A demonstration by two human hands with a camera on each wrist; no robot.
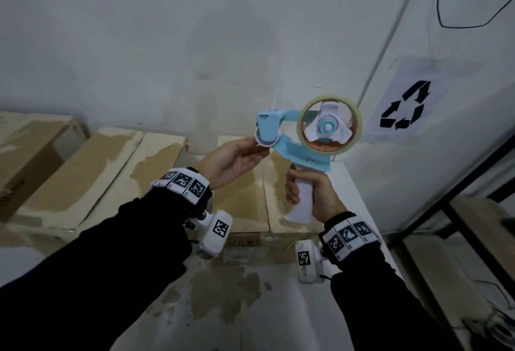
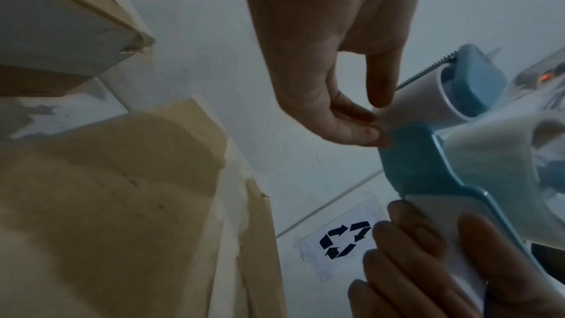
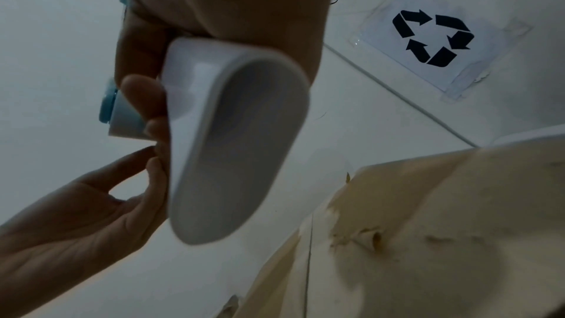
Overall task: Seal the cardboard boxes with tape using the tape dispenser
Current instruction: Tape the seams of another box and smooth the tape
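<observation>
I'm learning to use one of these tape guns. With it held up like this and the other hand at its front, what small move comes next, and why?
Probably draw the tape end forward off the roller: the left hand pinches there, the right hand grips the tape dispenser above the cardboard box.

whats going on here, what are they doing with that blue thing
A person is readying a tape dispenser in the air. Their right hand grips its white handle, and the left hand pinches at the front roller, apparently to free the tape end. The cardboard boxes wait on the table below, not yet being taped.
</observation>
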